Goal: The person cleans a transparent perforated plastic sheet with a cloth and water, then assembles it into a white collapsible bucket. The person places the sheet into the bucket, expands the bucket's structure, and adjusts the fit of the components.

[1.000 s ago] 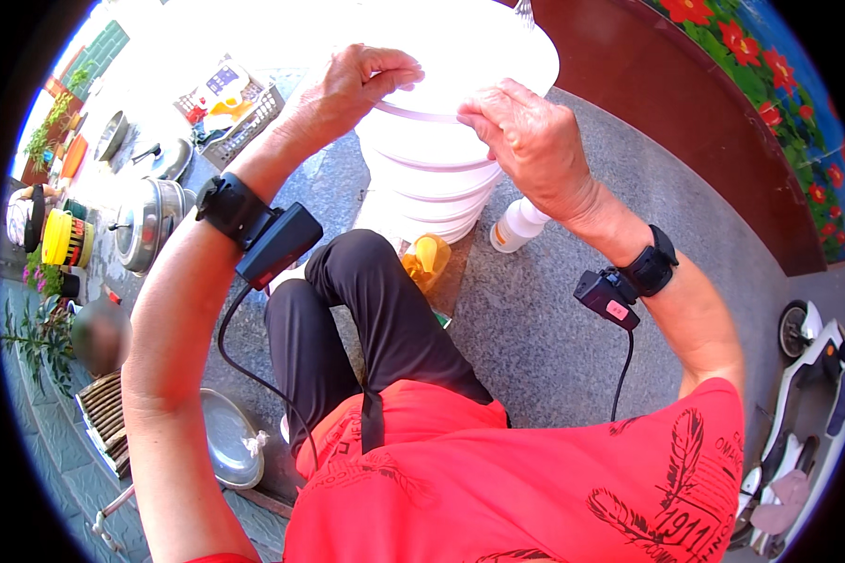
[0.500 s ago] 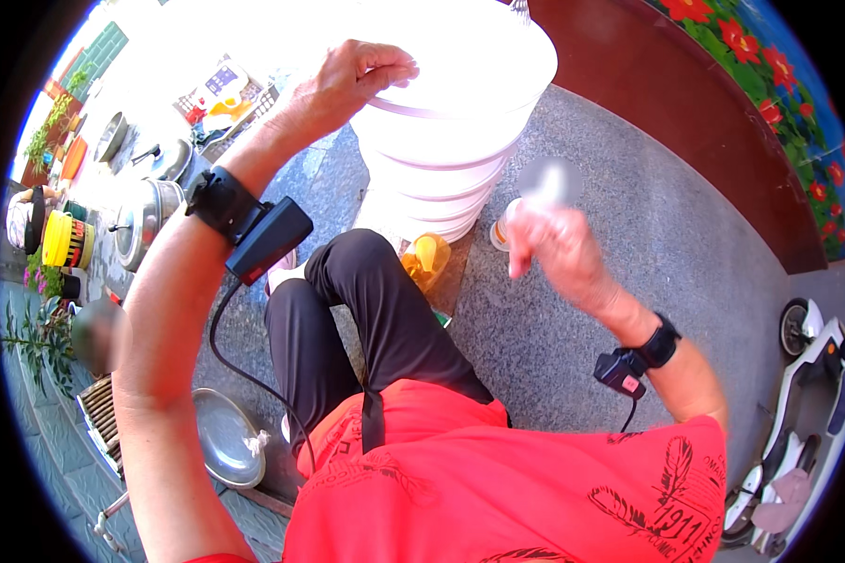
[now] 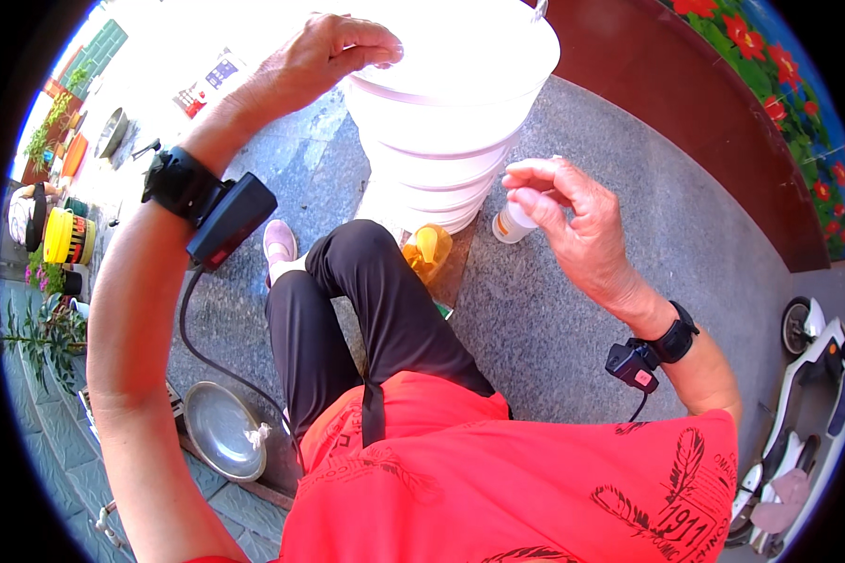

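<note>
A tall white stack of tubs stands in front of my knees, its top washed out by glare. My left hand is at the left of its top, thumb and fingers pressed together; anything pinched there is lost in the brightness. Right of the stack is my right hand, fingers curled and thumb near the fingertips, with nothing I can make out between them. Beyond the right fingertips, a small white bottle with an orange mark stands on the floor. Beside it, at the stack's foot, sits an amber-yellow container.
A metal piece sticks up at the stack's far right edge. On the left are a round metal basin, a yellow bucket and potted plants. A white scooter stands at right, below a dark red wall base.
My left hand and forearm have shifted up and left, now covering the pot lids. My right hand has risen slightly to the right, its fingers turned toward the stack.
</note>
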Available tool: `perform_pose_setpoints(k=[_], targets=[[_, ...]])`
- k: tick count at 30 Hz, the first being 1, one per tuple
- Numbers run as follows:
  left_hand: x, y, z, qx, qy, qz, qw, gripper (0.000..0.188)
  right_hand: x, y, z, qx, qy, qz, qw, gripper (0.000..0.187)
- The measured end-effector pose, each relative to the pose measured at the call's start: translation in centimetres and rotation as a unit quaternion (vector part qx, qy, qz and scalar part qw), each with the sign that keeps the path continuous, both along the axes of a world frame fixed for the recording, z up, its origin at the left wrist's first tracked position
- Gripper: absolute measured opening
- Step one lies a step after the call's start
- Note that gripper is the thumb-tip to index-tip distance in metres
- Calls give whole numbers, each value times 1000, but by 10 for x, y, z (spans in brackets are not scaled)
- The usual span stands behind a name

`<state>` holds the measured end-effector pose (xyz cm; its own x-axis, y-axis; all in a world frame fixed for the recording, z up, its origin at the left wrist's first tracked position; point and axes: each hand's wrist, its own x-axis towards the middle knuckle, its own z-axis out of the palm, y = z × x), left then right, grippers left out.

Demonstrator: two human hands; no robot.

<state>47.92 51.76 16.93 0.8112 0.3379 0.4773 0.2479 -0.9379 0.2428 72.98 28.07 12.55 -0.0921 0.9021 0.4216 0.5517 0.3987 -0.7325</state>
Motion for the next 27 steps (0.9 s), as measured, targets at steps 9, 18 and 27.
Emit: perform_pose_setpoints(k=[9,18,27], targets=[[-4,-2,-2,-98,56,-65,992,29,-9,-6,6,63,-44,-17,997,19],[10,-24,8,-95,146,9,985,63,-6,1,1,10,20,-25,999,18],[47,-49,20,-88,128,-22,988,62,-28,-30,-65,-119,66,-48,990,16]])
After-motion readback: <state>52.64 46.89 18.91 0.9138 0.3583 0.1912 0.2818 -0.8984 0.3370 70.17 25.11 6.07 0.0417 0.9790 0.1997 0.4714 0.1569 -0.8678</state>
